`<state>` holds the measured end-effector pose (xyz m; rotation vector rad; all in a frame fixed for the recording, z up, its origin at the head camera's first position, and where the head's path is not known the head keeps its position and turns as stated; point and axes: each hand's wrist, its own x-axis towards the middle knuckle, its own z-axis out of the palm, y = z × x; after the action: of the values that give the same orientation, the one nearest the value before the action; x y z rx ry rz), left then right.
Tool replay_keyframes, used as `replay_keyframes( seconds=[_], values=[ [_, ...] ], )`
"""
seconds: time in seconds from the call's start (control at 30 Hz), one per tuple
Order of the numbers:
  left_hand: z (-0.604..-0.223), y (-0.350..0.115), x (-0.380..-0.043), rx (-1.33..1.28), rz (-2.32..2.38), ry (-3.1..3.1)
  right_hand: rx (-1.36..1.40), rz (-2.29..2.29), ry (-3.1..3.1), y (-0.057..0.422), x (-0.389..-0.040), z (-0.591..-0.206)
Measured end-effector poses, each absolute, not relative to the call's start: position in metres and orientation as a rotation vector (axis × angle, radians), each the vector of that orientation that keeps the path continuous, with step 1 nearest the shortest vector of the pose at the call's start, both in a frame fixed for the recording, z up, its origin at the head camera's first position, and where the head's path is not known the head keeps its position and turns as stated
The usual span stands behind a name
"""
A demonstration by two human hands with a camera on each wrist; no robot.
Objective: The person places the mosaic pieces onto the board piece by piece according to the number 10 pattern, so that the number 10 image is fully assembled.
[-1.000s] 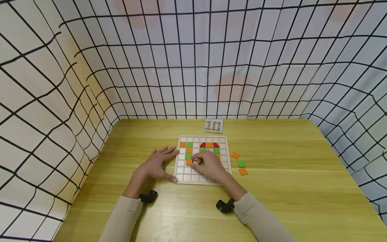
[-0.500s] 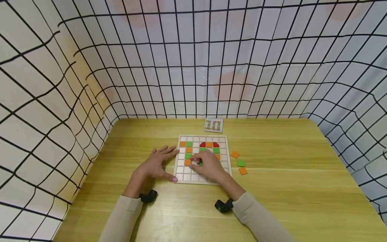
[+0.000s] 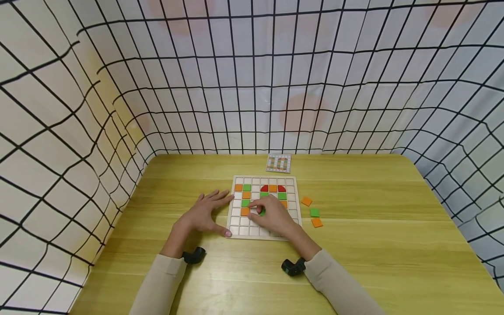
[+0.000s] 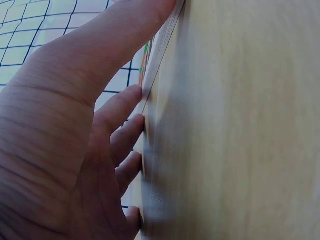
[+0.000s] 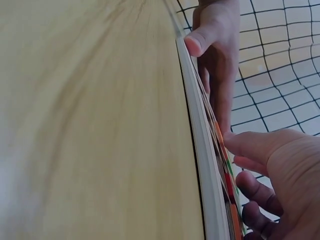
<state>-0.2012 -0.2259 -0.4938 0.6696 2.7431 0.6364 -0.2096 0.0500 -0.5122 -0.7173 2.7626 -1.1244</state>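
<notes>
A white gridded board (image 3: 240, 232) lies on the table, with orange, green and red pieces in several of its squares. My right hand (image 3: 273, 214) is over the board, its thumb and index fingertips pinching the right edge of an orange square tile (image 3: 245, 211). That tile lies in the left part of the grid, just below a green square tile (image 3: 246, 203). The right hand hides part of the middle of the board. My left hand (image 3: 205, 213) rests with spread fingers along the board's left edge, its thumb (image 4: 125, 30) at the near left corner.
Right of the board lie two loose orange tiles (image 3: 306, 201) and a green tile (image 3: 314, 212). A small pattern card (image 3: 278, 163) sits behind the board. Black wire mesh (image 3: 252, 87) encloses the wooden table (image 3: 374, 227) at the back and sides.
The orange tile under my right fingertips has shifted slightly left and now sits squarer in its cell. My right hand moved a little with it. My left hand has stayed in place.
</notes>
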Motion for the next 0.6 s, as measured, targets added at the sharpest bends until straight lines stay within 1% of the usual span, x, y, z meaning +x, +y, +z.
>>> replay_keyframes(
  seconds=[0.3, 0.6],
  values=[
    [-0.496, -0.225, -0.203, 0.66, 0.614, 2.749, -0.749, -1.172, 2.74, 0.064, -0.21, -0.507],
    [-0.496, -0.226, -0.203, 0.656, 0.625, 2.74, -0.661, -1.171, 2.784, 0.093, -0.213, -0.505]
  ],
)
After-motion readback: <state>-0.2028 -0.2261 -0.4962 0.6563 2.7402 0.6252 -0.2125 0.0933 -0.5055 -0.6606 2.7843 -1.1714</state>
